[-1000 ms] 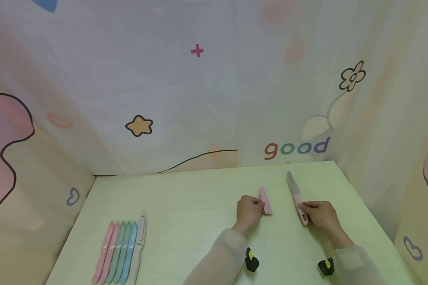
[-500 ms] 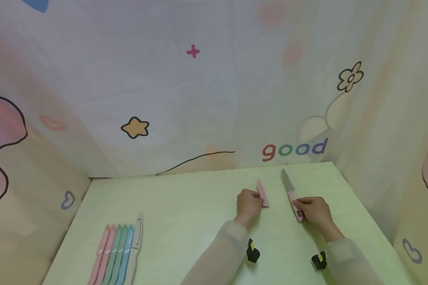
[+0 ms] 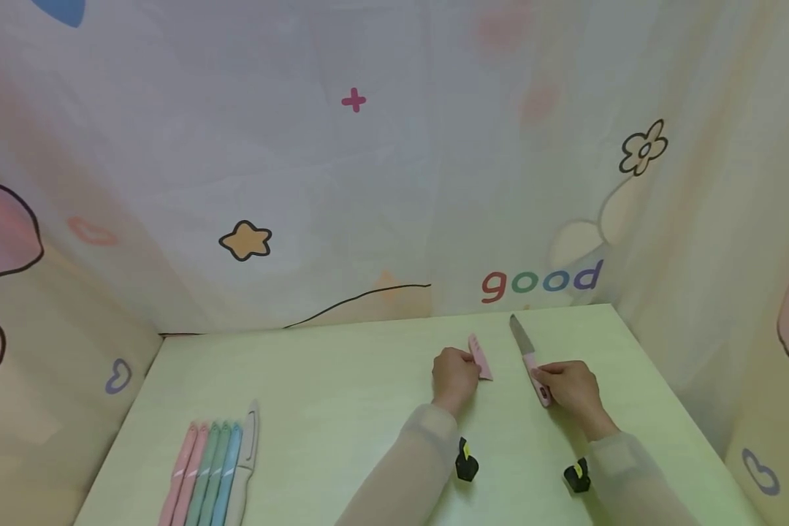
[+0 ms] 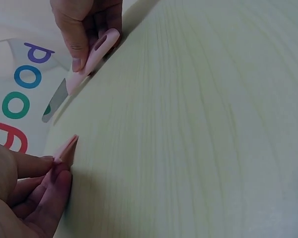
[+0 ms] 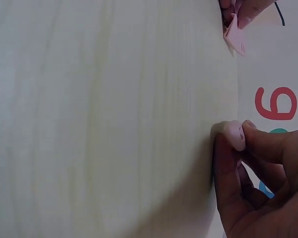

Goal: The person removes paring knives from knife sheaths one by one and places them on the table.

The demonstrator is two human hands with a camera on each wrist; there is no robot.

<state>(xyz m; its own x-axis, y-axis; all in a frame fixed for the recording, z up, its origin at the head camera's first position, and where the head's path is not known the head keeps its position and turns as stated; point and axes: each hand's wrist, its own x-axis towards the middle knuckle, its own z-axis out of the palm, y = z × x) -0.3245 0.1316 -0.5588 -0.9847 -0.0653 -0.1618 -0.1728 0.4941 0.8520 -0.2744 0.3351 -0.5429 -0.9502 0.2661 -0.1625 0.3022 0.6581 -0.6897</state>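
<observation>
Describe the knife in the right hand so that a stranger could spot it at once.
On the pale table, look right, below the word "good". There the right hand pinches a knife by its pink handle. Its bare grey blade sets it apart from the pink sheath in the left hand.

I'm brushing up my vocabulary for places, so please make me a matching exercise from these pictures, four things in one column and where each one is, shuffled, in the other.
Things:
1. pink sheath
2. pink-handled knife
3. white utensil
4. orange star

Places:
A. right end of the row of utensils
B. on the backdrop
C. in the right hand
D. in the left hand

Right pairs: 1-D, 2-C, 3-A, 4-B.
</observation>
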